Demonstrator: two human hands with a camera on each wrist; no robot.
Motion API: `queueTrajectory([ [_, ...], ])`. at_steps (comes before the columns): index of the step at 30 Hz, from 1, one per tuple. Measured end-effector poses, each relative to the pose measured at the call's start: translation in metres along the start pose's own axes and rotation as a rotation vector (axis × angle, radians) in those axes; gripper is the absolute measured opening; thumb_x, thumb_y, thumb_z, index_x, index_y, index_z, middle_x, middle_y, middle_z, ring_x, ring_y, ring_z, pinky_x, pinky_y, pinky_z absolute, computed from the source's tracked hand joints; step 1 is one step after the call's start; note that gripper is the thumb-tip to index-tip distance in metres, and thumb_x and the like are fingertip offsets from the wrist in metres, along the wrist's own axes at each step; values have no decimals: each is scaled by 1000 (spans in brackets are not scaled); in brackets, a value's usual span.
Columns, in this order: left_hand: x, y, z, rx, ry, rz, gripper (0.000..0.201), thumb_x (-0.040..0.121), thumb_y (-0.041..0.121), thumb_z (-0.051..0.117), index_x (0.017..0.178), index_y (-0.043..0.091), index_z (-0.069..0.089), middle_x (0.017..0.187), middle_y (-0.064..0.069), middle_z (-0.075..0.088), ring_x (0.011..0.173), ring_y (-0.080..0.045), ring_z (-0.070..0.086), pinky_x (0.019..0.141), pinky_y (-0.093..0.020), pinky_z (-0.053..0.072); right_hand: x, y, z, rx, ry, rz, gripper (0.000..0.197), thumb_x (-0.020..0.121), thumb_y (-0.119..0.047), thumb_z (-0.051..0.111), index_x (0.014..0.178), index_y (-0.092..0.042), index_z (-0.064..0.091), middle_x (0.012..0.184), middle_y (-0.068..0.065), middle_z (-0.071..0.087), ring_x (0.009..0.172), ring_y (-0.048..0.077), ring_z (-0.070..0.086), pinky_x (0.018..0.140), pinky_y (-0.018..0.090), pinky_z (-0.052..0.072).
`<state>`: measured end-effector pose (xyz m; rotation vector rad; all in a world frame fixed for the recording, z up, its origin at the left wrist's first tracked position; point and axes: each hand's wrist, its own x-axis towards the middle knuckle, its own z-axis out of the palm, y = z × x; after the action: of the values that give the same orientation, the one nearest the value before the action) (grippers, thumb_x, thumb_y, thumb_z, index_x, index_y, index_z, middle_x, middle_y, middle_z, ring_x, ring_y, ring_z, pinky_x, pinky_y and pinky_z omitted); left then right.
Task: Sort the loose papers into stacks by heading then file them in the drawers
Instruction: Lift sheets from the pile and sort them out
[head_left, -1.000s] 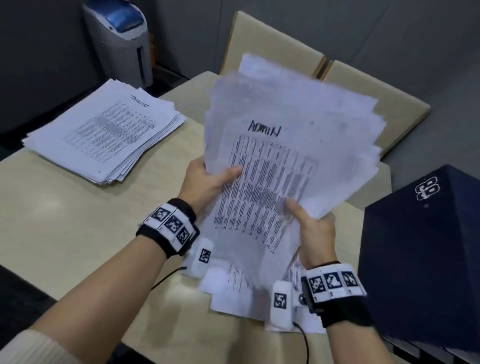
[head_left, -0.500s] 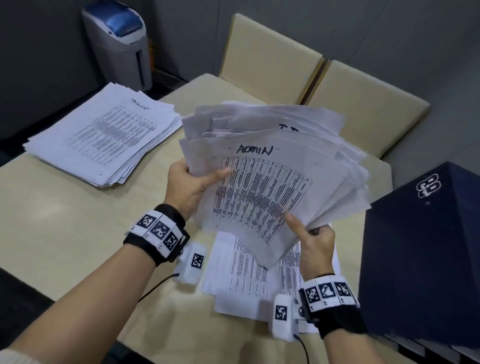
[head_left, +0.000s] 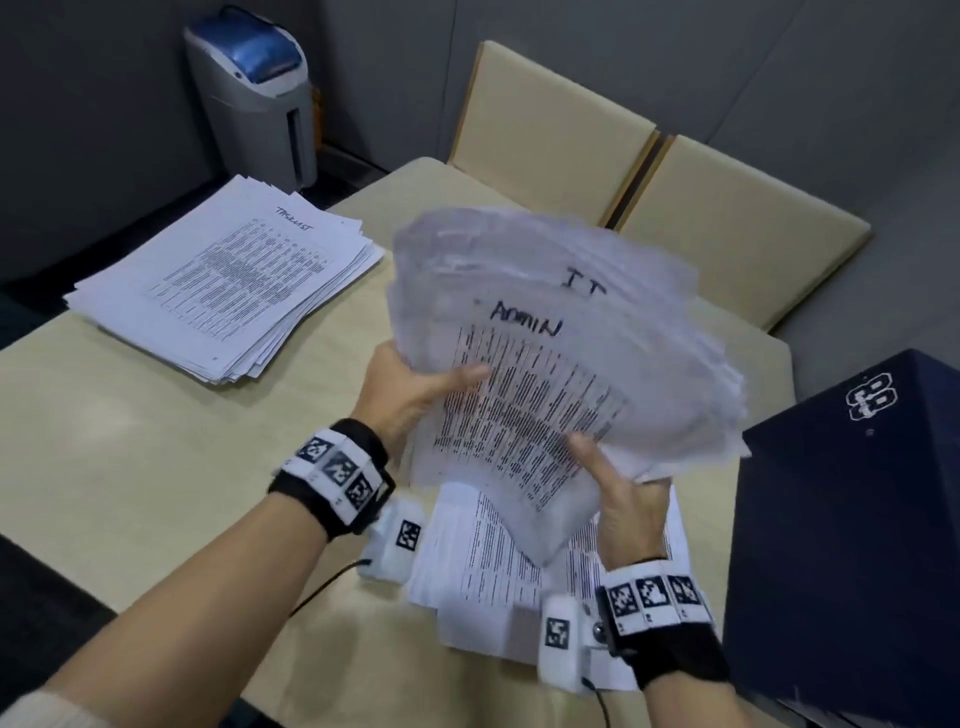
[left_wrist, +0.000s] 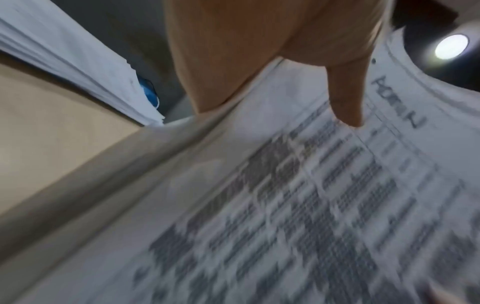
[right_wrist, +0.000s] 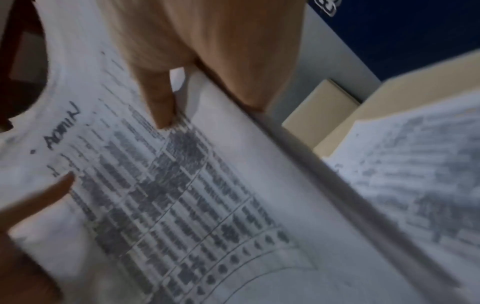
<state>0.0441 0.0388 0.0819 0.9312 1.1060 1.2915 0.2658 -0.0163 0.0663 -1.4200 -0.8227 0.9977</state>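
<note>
Both hands hold a fanned bundle of loose papers (head_left: 561, 353) above the table. Its top sheet is headed ADMIN (head_left: 524, 325); a sheet behind it reads IT (head_left: 584, 283). My left hand (head_left: 410, 392) grips the bundle's left edge, thumb (left_wrist: 345, 96) lying on the ADMIN sheet (left_wrist: 311, 205). My right hand (head_left: 623, 493) grips the lower right edge, thumb (right_wrist: 158, 98) on top of the ADMIN sheet (right_wrist: 182, 195). A few sheets (head_left: 483, 561) lie on the table under the bundle. A stack headed TASKLIST (head_left: 228, 275) sits at the far left.
The beige table (head_left: 130, 452) carries the papers. A dark blue box (head_left: 852, 519) stands at the right. Two beige chairs (head_left: 545, 135) face the far table edge. A grey and blue bin (head_left: 254, 88) stands behind the far left corner.
The held bundle tipped from upright to flatter, then lifted and fanned a little, exposing the IT sheet behind the ADMIN one. Both hands kept their grip.
</note>
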Motion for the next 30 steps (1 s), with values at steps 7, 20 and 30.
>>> queueTrajectory([
  [7,6,37,9,53,-162,140,44,71,-1,81,110,15,66,106,-4,75,101,-21,71,84,-36,58,6,-6,4,21,9,-77,35,72,-3,83,104,-1,68,92,0,77,88,14,73,76,23,57],
  [20,18,16,20,11,32,50,47,64,16,88,105,9,67,103,-15,73,96,-29,70,84,-53,57,24,-15,21,40,23,-35,38,72,-10,85,102,-16,62,88,-10,73,81,1,70,73,18,53],
  [30,39,34,-15,-693,37,-73,63,65,14,88,120,2,63,118,-18,67,110,-31,65,96,-50,52,44,-21,-30,77,-12,-18,79,66,-35,88,133,-21,48,134,2,60,128,18,55,105,37,45],
])
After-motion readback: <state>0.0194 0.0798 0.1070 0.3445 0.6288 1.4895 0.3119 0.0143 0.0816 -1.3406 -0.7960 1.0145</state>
